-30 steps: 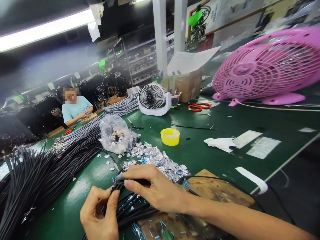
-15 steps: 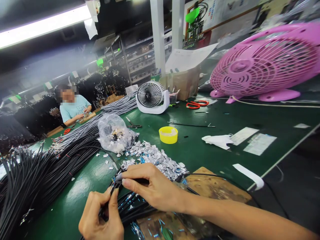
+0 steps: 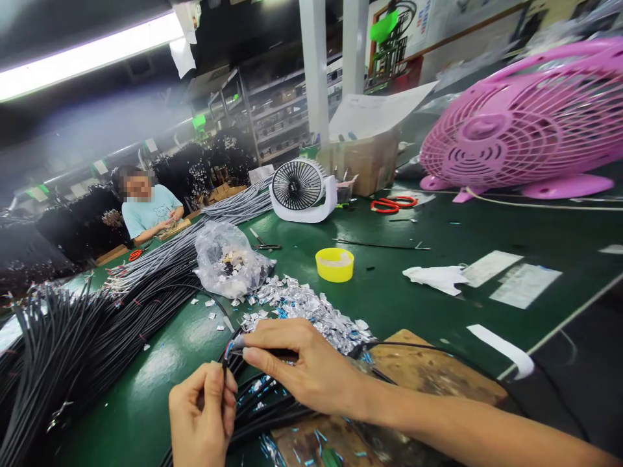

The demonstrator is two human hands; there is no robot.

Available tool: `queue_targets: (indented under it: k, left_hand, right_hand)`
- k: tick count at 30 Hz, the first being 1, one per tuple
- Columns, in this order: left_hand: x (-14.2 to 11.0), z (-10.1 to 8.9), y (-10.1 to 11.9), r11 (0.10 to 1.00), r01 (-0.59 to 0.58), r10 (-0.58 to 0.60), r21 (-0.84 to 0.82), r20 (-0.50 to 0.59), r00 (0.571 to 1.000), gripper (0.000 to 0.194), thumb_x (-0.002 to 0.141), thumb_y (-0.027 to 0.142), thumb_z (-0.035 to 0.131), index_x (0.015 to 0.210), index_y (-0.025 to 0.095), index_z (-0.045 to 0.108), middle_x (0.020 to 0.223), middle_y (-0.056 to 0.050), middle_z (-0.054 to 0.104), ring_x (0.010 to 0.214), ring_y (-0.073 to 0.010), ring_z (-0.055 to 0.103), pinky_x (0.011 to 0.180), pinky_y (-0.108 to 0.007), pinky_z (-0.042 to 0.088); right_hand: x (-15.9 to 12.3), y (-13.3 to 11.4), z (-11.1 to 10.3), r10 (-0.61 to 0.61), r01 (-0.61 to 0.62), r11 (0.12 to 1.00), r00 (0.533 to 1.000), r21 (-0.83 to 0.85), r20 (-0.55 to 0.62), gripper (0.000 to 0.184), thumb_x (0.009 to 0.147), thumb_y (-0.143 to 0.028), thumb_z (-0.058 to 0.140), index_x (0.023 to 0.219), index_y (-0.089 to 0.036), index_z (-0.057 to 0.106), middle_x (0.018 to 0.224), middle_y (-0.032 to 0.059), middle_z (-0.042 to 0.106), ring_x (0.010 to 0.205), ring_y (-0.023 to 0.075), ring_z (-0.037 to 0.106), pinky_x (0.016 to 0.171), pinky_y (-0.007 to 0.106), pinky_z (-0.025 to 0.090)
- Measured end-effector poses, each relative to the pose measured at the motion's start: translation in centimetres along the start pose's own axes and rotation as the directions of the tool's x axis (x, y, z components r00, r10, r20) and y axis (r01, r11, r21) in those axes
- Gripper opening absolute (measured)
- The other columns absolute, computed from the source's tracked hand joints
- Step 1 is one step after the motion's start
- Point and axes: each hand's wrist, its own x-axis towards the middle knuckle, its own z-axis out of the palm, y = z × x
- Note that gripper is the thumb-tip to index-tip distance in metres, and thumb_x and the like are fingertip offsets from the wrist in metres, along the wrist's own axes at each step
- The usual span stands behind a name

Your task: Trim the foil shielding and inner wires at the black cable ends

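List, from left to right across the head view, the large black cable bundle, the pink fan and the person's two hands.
Large black cable bundle → left hand → right hand → pink fan.

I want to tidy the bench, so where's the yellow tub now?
In the head view, the yellow tub stands just right of centre, beyond the foil scraps, nearer than the white fan.

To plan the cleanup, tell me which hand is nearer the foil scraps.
Right. The right hand is just in front of the foil scraps; the left hand, holding a black cable, is farther off, lower and left in the picture.
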Motion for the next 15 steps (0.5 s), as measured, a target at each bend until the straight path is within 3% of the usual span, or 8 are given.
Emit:
queue_targets:
  k: [2,4,7,10,15]
  left_hand:
    - [0.1,-0.1,0.1,0.999,0.041,-0.040,-0.028,0.015,0.999,0.053,0.083,0.055,0.045,0.048,0.015,0.052,0.034,0.005,0.033,0.028,-0.0045,0.026,0.028,-0.017,0.021]
    - [0.2,-0.2,0.2,0.998,0.051,-0.050,-0.046,0.014,0.999,0.052,0.082,0.055,0.045,0.050,0.015,0.054,0.035,0.005,0.035,0.029,-0.0045,0.025,0.029,-0.017,0.021]
    - [0.1,-0.2,0.5,0.999,0.004,-0.005,-0.049,-0.021,1.000,0.043,0.077,0.052,0.055,0.057,0.015,0.061,0.046,0.001,0.049,0.038,-0.0084,0.041,0.036,-0.020,0.033]
    - [-0.1,0.0,0.8,0.998,-0.059,0.058,-0.024,-0.052,0.997,0.030,0.071,0.043,0.064,0.056,0.016,0.061,0.051,0.001,0.054,0.049,-0.0122,0.051,0.046,-0.022,0.042]
    - [-0.4,0.4,0.8,0.993,-0.110,0.113,0.042,-0.076,0.991,0.026,0.072,0.034,0.063,0.053,0.017,0.057,0.048,0.002,0.047,0.043,-0.0096,0.043,0.039,-0.020,0.035]
  right_hand:
    - [0.1,-0.1,-0.1,0.008,-0.008,1.000,1.000,0.010,0.009,0.038,0.092,-0.036,0.045,0.073,-0.013,0.068,0.060,0.0015,0.061,0.054,0.0111,0.049,0.052,0.023,0.038]
    - [0.2,-0.2,-0.2,0.050,-0.050,0.998,0.999,0.030,0.009,0.041,0.092,-0.039,0.044,0.071,-0.013,0.067,0.059,0.0016,0.059,0.054,0.0112,0.048,0.052,0.024,0.037]
    - [0.6,-0.3,-0.4,0.143,-0.143,0.978,0.990,0.153,0.008,0.044,0.086,-0.051,0.049,0.069,-0.013,0.063,0.059,0.0002,0.055,0.054,0.0108,0.046,0.051,0.023,0.035]
    - [0.9,-0.4,-0.5,0.190,-0.207,0.928,0.978,0.311,0.082,0.046,0.077,-0.058,0.056,0.064,-0.014,0.055,0.056,-0.0030,0.047,0.051,0.0084,0.038,0.047,0.020,0.031]
    - [0.9,-0.4,-0.5,0.114,-0.126,0.957,0.992,0.262,0.062,0.032,0.084,-0.034,0.050,0.058,-0.015,0.046,0.056,-0.0042,0.039,0.052,0.0078,0.033,0.047,0.020,0.028]
